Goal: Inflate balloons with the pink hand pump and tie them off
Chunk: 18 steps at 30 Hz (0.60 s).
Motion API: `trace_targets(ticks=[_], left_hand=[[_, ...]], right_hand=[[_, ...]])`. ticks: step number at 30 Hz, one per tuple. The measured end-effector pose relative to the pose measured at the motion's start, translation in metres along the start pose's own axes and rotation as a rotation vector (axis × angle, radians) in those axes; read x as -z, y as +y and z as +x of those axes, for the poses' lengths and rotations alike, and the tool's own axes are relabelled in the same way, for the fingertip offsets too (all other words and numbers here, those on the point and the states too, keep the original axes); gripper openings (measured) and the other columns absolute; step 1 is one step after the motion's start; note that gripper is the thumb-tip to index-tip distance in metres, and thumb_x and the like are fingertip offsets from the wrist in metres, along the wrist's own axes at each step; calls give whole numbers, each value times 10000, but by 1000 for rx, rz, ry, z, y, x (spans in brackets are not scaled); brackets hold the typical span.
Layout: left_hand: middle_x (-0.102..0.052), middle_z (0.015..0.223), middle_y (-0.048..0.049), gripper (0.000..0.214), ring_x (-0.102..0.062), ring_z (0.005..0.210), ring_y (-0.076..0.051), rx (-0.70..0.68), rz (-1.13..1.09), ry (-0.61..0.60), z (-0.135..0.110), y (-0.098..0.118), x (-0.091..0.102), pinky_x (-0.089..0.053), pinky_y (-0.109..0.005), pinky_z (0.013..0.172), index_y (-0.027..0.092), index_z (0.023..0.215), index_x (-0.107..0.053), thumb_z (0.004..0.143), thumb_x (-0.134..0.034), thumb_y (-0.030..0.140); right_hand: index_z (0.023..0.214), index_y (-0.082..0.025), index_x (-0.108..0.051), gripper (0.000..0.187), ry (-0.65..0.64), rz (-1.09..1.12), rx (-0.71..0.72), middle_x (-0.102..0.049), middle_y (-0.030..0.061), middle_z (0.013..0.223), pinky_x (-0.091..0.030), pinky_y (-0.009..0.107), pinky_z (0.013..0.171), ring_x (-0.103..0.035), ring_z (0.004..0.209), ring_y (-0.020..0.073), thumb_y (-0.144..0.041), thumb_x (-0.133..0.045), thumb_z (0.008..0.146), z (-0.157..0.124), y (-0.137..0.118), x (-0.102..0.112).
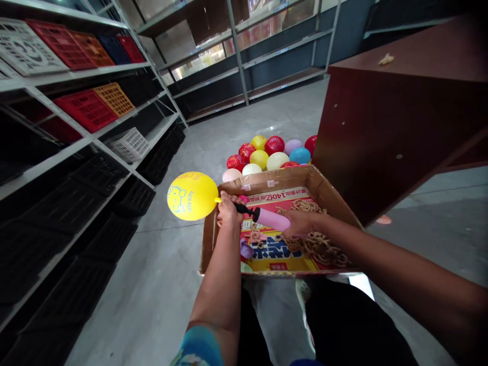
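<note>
My left hand (229,209) is closed around the neck of a yellow balloon (192,195) with a cartoon print, pinching it onto the black nozzle of a pink hand pump (271,218). My right hand (301,223) is closed on the pump's rear end. Both hands are over an open cardboard box (322,190) on the floor. Inside the box lie a pile of tan rubber bands (318,244) and a few uninflated balloons (247,249).
Several inflated balloons (267,152) in red, yellow, white, blue and purple lie on the floor behind the box. A dark brown wooden cabinet (396,122) stands at the right. Metal shelves with coloured baskets (87,107) and black crates line the left.
</note>
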<state>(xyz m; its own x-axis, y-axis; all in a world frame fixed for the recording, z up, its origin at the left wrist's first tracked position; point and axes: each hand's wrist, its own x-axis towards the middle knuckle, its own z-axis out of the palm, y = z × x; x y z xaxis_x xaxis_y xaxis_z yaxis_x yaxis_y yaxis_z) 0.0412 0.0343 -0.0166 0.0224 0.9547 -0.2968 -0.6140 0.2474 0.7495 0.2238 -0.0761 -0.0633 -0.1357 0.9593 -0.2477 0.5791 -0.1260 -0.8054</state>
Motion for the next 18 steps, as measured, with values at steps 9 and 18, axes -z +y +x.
trace_targets(ticks=[9,18], left_hand=[[-271,478,74,390,-321,361,-66,34,3,-14,-1,8,3,-329,-218,396,206,611,-284,895,-479,391],[-276,477,74,379,-317,361,-67,-29,-58,27,8,22,11,-312,-204,383,205,623,-304,900,-464,407]], right_hand=[[1024,-121,-599,486,-300,152,-136,-685,58,813,-465,239,525,-624,660,184,-315,-709,593,-14,10,-16],[1112,-164,-640,528,-231,-47,-123,-705,65,1032,-495,257,753,-650,906,231,-255,-714,597,-26,26,0]])
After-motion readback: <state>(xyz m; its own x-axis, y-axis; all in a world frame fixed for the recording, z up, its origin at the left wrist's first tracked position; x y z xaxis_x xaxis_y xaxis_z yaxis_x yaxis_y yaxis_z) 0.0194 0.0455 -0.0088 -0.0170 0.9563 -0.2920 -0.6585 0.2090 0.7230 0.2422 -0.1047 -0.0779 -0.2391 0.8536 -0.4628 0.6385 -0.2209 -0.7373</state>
